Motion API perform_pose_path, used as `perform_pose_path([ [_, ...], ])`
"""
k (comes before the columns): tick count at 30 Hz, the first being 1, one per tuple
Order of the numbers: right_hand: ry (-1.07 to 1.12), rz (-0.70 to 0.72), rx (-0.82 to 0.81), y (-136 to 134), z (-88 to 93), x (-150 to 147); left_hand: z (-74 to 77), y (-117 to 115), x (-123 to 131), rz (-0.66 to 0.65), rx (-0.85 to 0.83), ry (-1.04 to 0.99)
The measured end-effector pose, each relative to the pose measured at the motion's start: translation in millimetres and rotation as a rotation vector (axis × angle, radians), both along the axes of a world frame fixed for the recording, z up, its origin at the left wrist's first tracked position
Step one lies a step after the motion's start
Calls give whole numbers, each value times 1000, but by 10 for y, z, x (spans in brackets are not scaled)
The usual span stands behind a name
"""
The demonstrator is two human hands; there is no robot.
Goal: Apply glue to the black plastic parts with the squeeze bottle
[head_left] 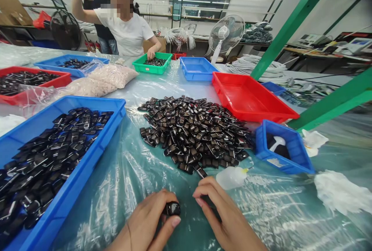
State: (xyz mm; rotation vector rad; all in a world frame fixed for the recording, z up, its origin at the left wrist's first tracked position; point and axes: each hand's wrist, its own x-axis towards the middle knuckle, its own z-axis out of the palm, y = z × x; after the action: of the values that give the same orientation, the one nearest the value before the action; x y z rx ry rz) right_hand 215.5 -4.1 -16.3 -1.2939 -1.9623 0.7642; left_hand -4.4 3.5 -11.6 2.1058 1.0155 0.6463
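Observation:
My left hand [148,220], low in the middle of the head view, is closed around a small glossy black plastic piece [172,208]. One end of the piece sticks out between thumb and forefinger. Just right of it is my right hand [222,212], fingers loosely curled, the tips close together but apart, with nothing visible between them. Beyond both hands lies a large heap of similar black plastic pieces [192,131] on the plastic-covered table. A translucent squeeze bottle [231,178] with a yellowish tip lies beside my right hand's fingers.
At left, a long blue tray [95,162] holds many black pieces. A red tray [241,96] and a small blue bin [285,162] stand right of the heap, near crumpled white tissue [343,191]. Across the table, a person [128,30] reaches into a green tray [151,69]. A green post [293,26] slants at right.

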Motion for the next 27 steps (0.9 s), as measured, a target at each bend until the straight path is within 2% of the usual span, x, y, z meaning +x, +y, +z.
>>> perform_pose_path([
  [5,148,-11,-86,38,16,-8,-7,4,7,4,11,-6],
  [11,320,-40,-216,43,-85,9,7,2,19,-1,-26,-14],
  [15,457,-40,-375,25,-71,6,-48,2,23,-9,-17,-12],
  [20,620,-6,-622,-19,21,-60,-133,35,38,-44,112,-38],
  [24,715,25,-742,-43,59,-128,-41,46,52,-77,167,-26],
  [27,759,34,-788,-46,69,-160,85,32,50,-90,126,36],
])
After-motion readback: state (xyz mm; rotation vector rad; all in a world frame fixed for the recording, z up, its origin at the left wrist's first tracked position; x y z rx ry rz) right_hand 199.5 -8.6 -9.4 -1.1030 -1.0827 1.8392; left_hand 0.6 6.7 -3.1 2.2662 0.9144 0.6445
